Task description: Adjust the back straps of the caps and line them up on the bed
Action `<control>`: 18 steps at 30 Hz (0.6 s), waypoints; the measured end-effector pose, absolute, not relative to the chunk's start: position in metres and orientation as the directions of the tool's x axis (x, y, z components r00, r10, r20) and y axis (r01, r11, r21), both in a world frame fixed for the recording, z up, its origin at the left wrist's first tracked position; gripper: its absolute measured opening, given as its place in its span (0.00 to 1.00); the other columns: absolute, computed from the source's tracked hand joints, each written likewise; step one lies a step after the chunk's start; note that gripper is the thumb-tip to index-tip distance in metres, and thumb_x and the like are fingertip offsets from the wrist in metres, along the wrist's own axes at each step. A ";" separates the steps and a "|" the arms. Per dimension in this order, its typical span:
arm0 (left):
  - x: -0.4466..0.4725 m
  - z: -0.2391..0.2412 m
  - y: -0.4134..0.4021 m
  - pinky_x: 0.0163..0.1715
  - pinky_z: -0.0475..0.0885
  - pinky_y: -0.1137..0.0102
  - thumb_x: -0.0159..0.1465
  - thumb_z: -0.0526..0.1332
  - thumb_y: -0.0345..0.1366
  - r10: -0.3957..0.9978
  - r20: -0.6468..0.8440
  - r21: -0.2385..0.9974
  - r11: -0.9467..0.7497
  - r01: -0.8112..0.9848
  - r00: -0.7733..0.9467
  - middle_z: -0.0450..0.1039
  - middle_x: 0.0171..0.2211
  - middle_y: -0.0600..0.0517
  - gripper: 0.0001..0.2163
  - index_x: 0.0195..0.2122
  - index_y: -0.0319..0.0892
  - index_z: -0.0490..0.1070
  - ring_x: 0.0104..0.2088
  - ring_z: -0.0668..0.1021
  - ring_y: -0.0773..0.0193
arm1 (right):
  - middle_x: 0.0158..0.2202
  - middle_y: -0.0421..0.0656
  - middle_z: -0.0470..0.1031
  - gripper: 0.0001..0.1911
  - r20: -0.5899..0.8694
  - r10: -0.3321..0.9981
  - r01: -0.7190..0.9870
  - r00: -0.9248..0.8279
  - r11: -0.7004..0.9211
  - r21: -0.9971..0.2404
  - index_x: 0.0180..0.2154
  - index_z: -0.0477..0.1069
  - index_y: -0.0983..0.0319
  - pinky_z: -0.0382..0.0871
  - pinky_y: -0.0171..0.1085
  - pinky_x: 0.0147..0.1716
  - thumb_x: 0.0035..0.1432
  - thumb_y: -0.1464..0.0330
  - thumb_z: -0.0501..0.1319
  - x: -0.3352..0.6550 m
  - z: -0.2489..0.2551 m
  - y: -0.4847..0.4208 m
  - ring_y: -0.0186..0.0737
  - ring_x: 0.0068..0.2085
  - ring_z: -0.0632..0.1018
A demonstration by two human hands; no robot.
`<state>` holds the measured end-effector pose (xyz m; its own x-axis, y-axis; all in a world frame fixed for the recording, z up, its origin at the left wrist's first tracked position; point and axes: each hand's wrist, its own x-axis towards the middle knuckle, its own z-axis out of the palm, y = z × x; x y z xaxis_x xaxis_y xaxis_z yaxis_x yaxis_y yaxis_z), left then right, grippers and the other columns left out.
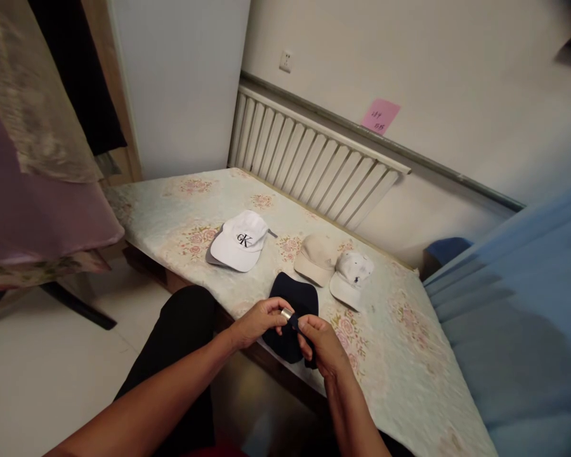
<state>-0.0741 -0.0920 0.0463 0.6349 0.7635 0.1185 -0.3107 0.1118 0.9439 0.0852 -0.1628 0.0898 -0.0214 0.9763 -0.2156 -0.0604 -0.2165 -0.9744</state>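
Head view: navy cap point(292, 293) at near edge of floral cloth point(400, 397). Left hand point(261, 319) pinches silver buckle point(287, 313); right hand point(322, 339) pinches dark strap point(294, 322) just beside it. Left half of floral cloth: white cap point(242, 223) with black letters point(244, 240), K clear, smaller letter uncertain, lying over grey cap point(209, 256). Middle of floral cloth: beige cap point(316, 252), just beside white patterned cap point(358, 265) bearing small dark motif point(356, 280). Beyond floral cloth: radiator point(304, 157); higher, pink note point(381, 115), handwriting too small to read.

You hold a dark blue cap point(297, 292) with a shiny silver buckle point(287, 313), nearer you than the tan cap point(315, 257).
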 end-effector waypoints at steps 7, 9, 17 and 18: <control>-0.074 0.045 -0.092 0.25 0.66 0.75 0.53 0.63 0.33 0.761 0.093 0.943 0.138 -0.301 0.642 0.69 0.29 0.56 0.12 0.39 0.38 0.70 0.23 0.70 0.73 | 0.12 0.32 0.64 0.15 -0.212 0.977 -0.025 -0.012 -0.212 -0.977 0.24 0.65 0.62 0.45 0.28 0.11 0.50 0.58 0.62 0.087 0.088 -0.162 0.24 0.11 0.56; -0.074 0.045 -0.092 0.25 0.66 0.75 0.53 0.63 0.33 0.758 0.092 0.944 0.140 -0.300 0.645 0.69 0.29 0.56 0.12 0.39 0.38 0.71 0.23 0.70 0.73 | 0.12 0.32 0.64 0.15 -0.209 0.978 -0.017 -0.013 -0.209 -0.978 0.24 0.65 0.62 0.45 0.28 0.11 0.50 0.58 0.62 0.087 0.088 -0.162 0.24 0.11 0.56; -0.074 0.046 -0.093 0.26 0.66 0.74 0.54 0.62 0.33 0.742 0.097 0.949 0.130 -0.286 0.663 0.69 0.27 0.56 0.11 0.39 0.38 0.71 0.23 0.70 0.72 | 0.12 0.32 0.64 0.15 -0.212 0.977 0.020 -0.011 -0.212 -0.977 0.24 0.65 0.62 0.45 0.29 0.12 0.50 0.58 0.61 0.084 0.090 -0.160 0.24 0.11 0.56; -0.074 0.046 -0.093 0.26 0.66 0.74 0.54 0.63 0.33 0.739 0.099 0.950 0.129 -0.284 0.666 0.69 0.27 0.56 0.12 0.39 0.38 0.71 0.24 0.70 0.72 | 0.12 0.32 0.64 0.15 -0.211 0.977 0.029 -0.009 -0.211 -0.977 0.24 0.65 0.62 0.45 0.29 0.12 0.50 0.58 0.61 0.084 0.090 -0.160 0.24 0.11 0.56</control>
<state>-0.0744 -0.0928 0.0463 0.6661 0.7393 0.0989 -0.2838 0.1285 0.9502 0.0841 -0.1602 0.0902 -0.0094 0.9774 -0.2114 0.0288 -0.2111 -0.9770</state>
